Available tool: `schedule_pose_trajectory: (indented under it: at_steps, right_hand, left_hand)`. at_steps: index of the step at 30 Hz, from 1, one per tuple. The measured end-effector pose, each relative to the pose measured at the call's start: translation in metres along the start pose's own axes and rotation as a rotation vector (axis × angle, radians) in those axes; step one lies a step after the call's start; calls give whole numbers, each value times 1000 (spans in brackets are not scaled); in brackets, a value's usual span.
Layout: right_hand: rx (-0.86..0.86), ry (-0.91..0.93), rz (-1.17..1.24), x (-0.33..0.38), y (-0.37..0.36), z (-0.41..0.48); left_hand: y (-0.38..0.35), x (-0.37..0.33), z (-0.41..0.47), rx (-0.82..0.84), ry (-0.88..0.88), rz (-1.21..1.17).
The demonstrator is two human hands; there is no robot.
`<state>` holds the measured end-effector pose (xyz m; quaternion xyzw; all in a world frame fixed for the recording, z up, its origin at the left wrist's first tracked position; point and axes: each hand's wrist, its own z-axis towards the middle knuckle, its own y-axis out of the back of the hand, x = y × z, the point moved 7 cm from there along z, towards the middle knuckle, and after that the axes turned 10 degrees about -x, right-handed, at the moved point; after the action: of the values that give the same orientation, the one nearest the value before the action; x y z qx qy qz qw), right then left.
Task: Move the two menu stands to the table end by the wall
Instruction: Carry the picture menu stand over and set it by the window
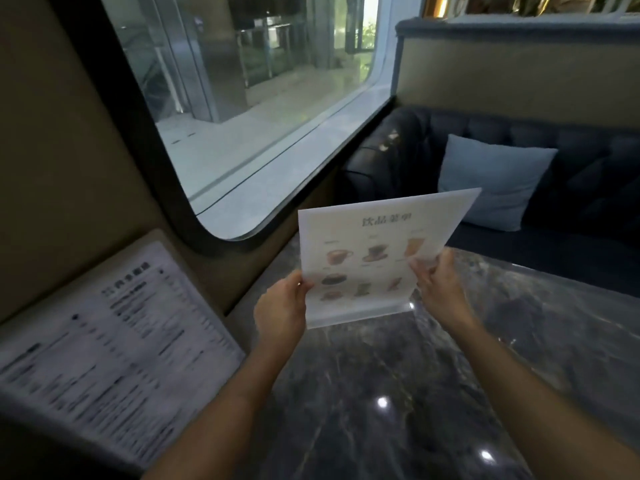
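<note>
A person's left hand (282,308) and right hand (440,289) grip the side edges of a clear menu stand (374,258) printed with drink pictures, tilted above the dark marble table (398,393) near the window wall; a second, text-filled menu stand (114,341) sits far left

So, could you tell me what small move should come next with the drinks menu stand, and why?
Probably ease the drinks menu stand forward toward the wall: both the left hand and right hand grip its edges, short of the table end.
</note>
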<state>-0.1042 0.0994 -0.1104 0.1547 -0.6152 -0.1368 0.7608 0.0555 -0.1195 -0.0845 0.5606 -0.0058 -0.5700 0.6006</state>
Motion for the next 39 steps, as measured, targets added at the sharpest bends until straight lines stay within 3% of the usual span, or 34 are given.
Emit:
schedule_pose_trajectory:
  at_steps: [6,13,20,24,29,32,39]
  right_hand:
    - [46,42,-13,19,-63,8]
    - [198,46,35,40,-128,33]
    - [272,81,63,35,-168,43]
    - [313,65,127,28,-180,46]
    - [287,73,164,31,-188,51]
    - [288,37,230,34,-197,51]
    - [355,-72,348,52,-227,47]
  left_hand:
    - [15,49,25,-2,81,22]
    - [23,86,38,-34,133,-126]
    - [18,113,49,62,265,20]
    - [35,101,52,10,191,-27]
    - [85,68,65,-218,6,-134]
    - [109,55,77,-263,-53,-246]
    - [129,49,88,-346,-194,-145]
